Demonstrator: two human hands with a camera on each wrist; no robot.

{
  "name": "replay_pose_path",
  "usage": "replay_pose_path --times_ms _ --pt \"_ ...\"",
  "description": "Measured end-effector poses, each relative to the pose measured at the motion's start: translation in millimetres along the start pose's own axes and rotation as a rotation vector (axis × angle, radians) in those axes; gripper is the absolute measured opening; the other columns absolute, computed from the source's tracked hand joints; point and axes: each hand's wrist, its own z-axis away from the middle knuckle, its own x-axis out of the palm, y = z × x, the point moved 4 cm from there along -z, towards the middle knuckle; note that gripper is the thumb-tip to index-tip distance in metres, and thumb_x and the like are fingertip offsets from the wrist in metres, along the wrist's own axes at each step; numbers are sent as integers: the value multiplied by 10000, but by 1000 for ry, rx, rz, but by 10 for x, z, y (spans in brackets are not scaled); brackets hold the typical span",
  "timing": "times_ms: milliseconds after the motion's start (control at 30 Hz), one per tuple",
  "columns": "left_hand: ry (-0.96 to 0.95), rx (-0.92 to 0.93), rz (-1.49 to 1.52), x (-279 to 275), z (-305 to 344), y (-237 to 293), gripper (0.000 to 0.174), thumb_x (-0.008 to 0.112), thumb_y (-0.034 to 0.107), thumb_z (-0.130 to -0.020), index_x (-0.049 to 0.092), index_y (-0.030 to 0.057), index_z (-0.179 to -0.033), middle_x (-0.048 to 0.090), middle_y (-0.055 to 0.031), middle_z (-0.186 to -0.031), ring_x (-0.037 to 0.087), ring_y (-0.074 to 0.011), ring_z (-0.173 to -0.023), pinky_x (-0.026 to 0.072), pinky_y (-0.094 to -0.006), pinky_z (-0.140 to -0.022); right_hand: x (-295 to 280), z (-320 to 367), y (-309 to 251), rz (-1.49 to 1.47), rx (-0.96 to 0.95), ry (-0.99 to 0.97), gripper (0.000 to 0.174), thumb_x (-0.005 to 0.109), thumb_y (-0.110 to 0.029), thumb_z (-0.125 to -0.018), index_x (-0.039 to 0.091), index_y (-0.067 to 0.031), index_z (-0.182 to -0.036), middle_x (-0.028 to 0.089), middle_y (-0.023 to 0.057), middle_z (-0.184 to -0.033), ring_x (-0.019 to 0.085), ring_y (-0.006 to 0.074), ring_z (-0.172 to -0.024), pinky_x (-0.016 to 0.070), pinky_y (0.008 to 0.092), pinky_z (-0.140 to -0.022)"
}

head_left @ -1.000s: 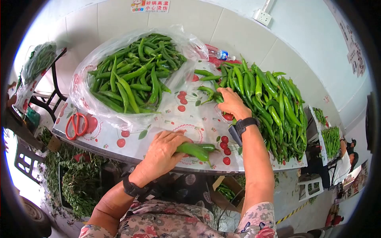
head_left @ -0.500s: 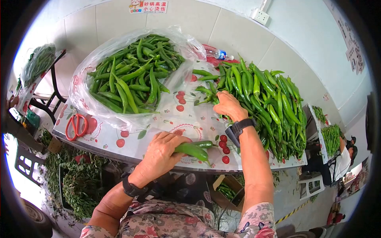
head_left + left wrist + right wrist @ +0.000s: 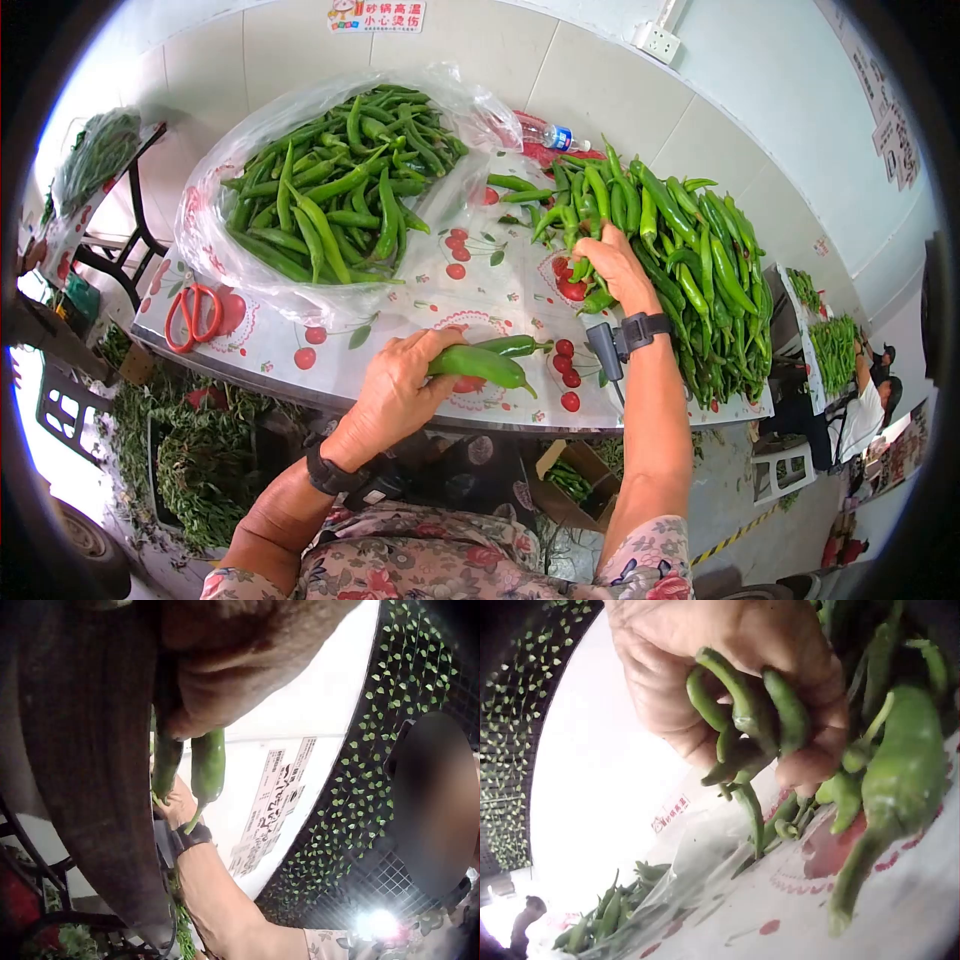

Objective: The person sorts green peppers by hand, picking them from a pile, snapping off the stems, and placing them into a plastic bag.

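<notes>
In the head view my left hand (image 3: 398,388) grips two green peppers (image 3: 482,367) above the table's near edge, their stem ends pointing right. The left wrist view shows the same peppers (image 3: 208,766) sticking out below the left hand (image 3: 247,667). At the left side of the large pepper pile (image 3: 700,270), my right hand (image 3: 622,268) has its fingers curled round some small peppers. Up close, the right hand (image 3: 735,682) holds several thin peppers (image 3: 744,712) with their stems bunched together. A bigger pepper (image 3: 904,765) lies beside it.
A clear plastic bag (image 3: 215,215) full of peppers stands at the left on the cherry-patterned tablecloth (image 3: 400,318). Red-handled scissors (image 3: 193,318) lie near the left edge. A plastic bottle (image 3: 557,137) rests at the back. Below the table is an open cardboard box (image 3: 592,500).
My right hand has moved right and toward me, with small peppers now gathered in its fingers. The left hand has turned slightly, tilting its two peppers, and still grips them.
</notes>
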Motion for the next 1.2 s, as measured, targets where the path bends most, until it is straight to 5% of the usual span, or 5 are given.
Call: replay_pose_path --times_ms 100,533,733,967,1200 --pt "-9 2 -5 1 7 -8 369 674 15 -732 569 54 -1084 652 -122 -982 617 -339 -899 486 -396 -787 -49 130 21 -316 101 28 325 571 -100 -742 543 17 -1043 579 94 -867 576 188 -735 489 322 -541" --pt "-10 2 15 -9 -11 19 339 657 8 -751 568 38 -1076 656 -145 -983 630 -344 -884 499 -385 -777 -161 256 200 -943 34 -169 333 523 -102 -850 539 23 -1158 609 126 -1049 627 249 -959 564 385 -674" --pt "38 35 30 3 -12 18 327 654 -3 -755 572 40 -1069 655 -151 -954 633 -347 -854 500 -378 -747 -171 310 195 -921 64 -119 314 570 -96 -809 569 17 -1102 600 119 -1026 630 233 -894 569 360 -631" --pt "22 -23 90 1 -17 2 314 638 -8 -777 571 31 -1081 659 -149 -953 643 -331 -854 501 -362 -733 -128 288 254 -213 49 136 364 596 -99 -759 540 -47 -1114 572 60 -940 591 186 -851 534 358 -588" --pt "28 -19 98 7 -10 28 314 648 -4 -772 568 36 -1073 653 -158 -973 623 -363 -869 494 -389 -736 -189 508 81 -541 46 60 451 590 -67 -784 509 -45 -1227 578 57 -1042 603 179 -903 537 356 -595"
